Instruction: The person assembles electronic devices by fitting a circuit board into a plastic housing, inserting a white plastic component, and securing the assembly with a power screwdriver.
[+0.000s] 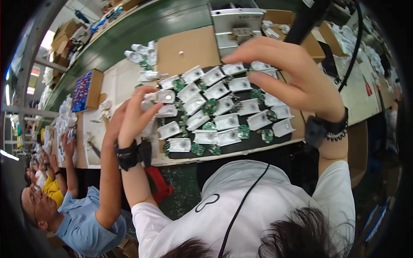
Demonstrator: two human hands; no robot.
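Note:
My left hand [137,115] has its thumb and forefinger closed on the sides of a white plastic housing [165,96], at the left edge of a black mat [275,144]. Spread over that mat are several more white housings [226,121], open side up, each with a round hole. Green circuit boards [244,131] lie among them. Above the mat's far right part hovers my right hand [286,71], thumb and fingers apart, holding nothing visible. Its fingertips are blurred and cover some housings beneath.
A co-worker in a blue shirt [88,219] stands close on the left, one arm alongside mine. Beyond the mat are a cardboard sheet [189,49], a metal fixture [236,26] and white cylindrical parts [140,49]. A box of blue-red pieces [95,90] stands left. A black cable [358,47] hangs right.

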